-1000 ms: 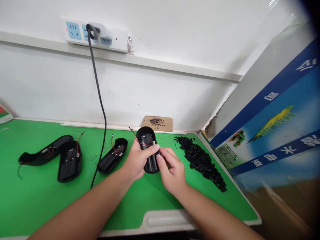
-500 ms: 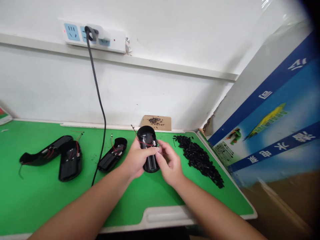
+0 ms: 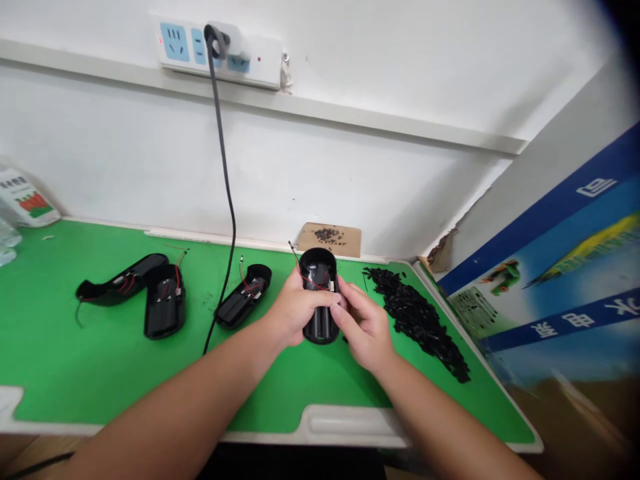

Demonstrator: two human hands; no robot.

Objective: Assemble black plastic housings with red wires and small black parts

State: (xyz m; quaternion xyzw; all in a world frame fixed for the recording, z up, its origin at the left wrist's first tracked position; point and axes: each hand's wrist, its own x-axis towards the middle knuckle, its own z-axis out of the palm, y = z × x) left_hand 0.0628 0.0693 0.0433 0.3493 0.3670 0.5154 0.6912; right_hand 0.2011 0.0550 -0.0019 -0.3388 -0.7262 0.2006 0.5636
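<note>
Above the green table I hold a black plastic housing (image 3: 320,327), its rounded open end pointing away from me. Inside show dark cylinder shapes, thin red wires and a small white connector; one wire sticks up past the upper left rim. My left hand (image 3: 297,310) wraps round the left side, thumb laid across the front. Closed at the right edge, my right hand (image 3: 367,327) has thumb and fingertips against the rim near the connector. Whether a small part is also between those fingertips is hidden. Left of my hands lies a similar wired housing (image 3: 245,297).
Two more housings, one upright-facing (image 3: 165,307) and one on its side (image 3: 120,280), lie farther left. A black cable (image 3: 225,180) hangs from a wall power strip (image 3: 270,63). Small black pieces (image 3: 420,320) are heaped right; cardboard (image 3: 353,241) holds dark bits. A printed box (image 3: 575,280) stands right.
The camera view has shifted left, so the table and wall appear farther right. Both hands keep nearly the same grip on the housing.
</note>
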